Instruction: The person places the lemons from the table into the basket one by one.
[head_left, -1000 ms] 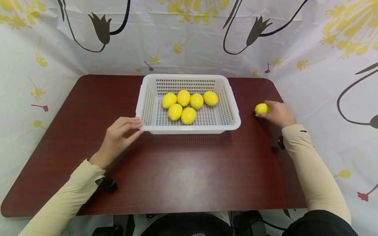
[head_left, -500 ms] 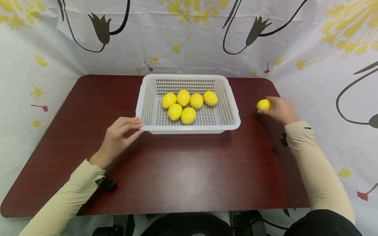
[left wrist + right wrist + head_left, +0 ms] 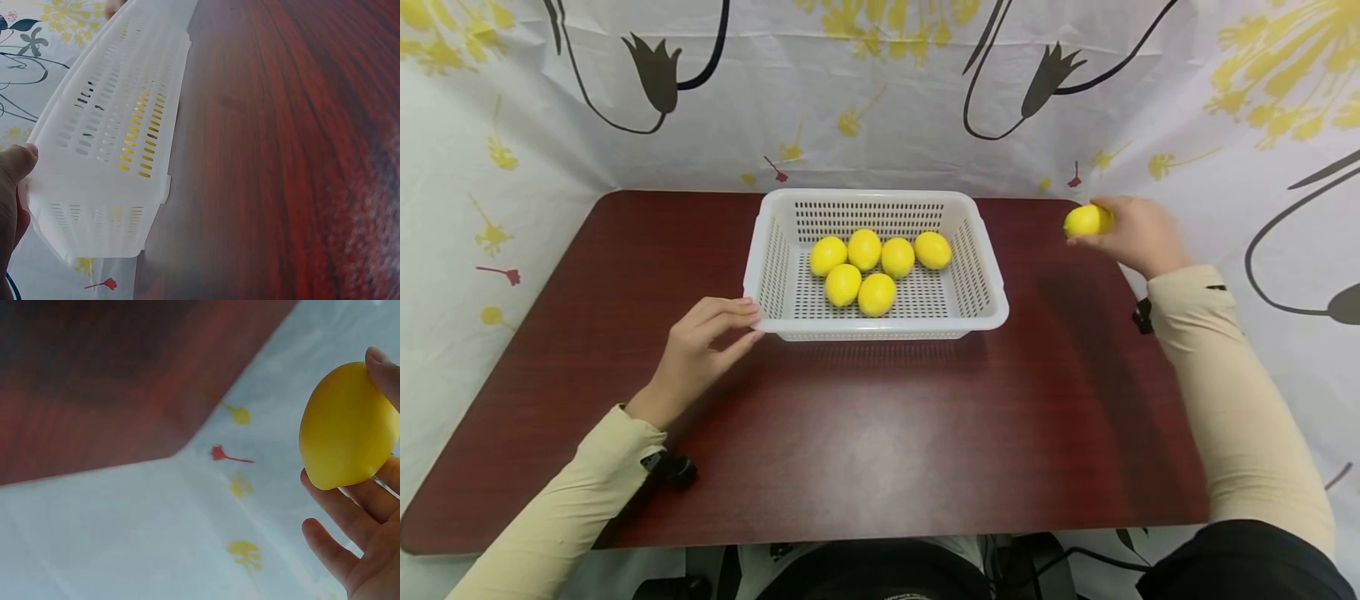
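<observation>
My right hand (image 3: 1142, 236) holds a yellow lemon (image 3: 1088, 222) over the table's far right corner, raised off the surface. In the right wrist view the thumb lies on one side of the lemon (image 3: 347, 428) and fingers on the other. A white perforated plastic basket (image 3: 880, 326) stands at the middle back of the table, with several lemons (image 3: 877, 294) grouped inside. My left hand (image 3: 700, 346) pinches the basket's front left corner. The left wrist view shows the thumb (image 3: 19, 161) at the rim of the basket (image 3: 94, 187), with fingertips on its other side.
The dark red-brown table (image 3: 880, 450) has rounded corners. A white cloth (image 3: 880, 108) with flower prints hangs behind and around it. Black cables (image 3: 1097, 557) lie below the table's front edge at the right.
My right hand has lifted the lemon off the table at the right and carried it up and away toward the far right corner. The left hand and basket stay put.
</observation>
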The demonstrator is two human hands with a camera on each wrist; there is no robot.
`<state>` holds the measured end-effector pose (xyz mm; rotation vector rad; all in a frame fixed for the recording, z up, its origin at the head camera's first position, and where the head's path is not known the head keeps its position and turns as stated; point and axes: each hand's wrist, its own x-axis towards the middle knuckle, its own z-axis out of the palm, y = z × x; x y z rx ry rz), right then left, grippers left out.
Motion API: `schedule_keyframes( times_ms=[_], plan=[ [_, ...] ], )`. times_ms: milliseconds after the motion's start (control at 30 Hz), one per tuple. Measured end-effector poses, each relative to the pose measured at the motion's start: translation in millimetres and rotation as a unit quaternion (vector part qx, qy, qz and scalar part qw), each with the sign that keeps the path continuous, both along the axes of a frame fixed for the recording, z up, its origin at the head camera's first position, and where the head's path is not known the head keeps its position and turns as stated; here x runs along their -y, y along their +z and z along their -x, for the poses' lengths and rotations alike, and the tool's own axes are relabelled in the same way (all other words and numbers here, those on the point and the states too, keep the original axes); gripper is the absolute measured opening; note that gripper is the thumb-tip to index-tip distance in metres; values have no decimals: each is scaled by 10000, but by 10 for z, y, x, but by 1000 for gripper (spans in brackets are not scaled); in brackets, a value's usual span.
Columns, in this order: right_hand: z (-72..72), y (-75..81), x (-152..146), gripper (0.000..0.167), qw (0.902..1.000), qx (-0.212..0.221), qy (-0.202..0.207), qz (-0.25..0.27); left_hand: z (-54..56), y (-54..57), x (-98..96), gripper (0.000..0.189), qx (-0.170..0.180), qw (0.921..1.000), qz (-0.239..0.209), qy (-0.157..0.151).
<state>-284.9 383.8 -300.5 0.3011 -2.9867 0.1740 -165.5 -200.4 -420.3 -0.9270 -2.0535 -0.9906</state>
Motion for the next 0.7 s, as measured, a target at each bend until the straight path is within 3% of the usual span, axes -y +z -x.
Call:
schedule_keyframes(
  times_ms=[200, 333, 567, 700],
  plan=[
    [3, 158, 66, 60, 9995, -286, 76, -74, -1, 5, 1, 27, 25, 10000, -16, -40],
    [8, 169, 154, 56, 9992, -343, 189, -30, -3, 7, -6, 30, 4, 10000, -43, -38],
    [48, 169, 359, 64, 9987, -305, 394, -58, -4, 13, -11, 38, -45, 10000, -1, 29],
    [87, 161, 494, 55, 9962, -482, 711, -120, -5, 13, -3, 39, -24, 10000, 49, 63]
  ],
)
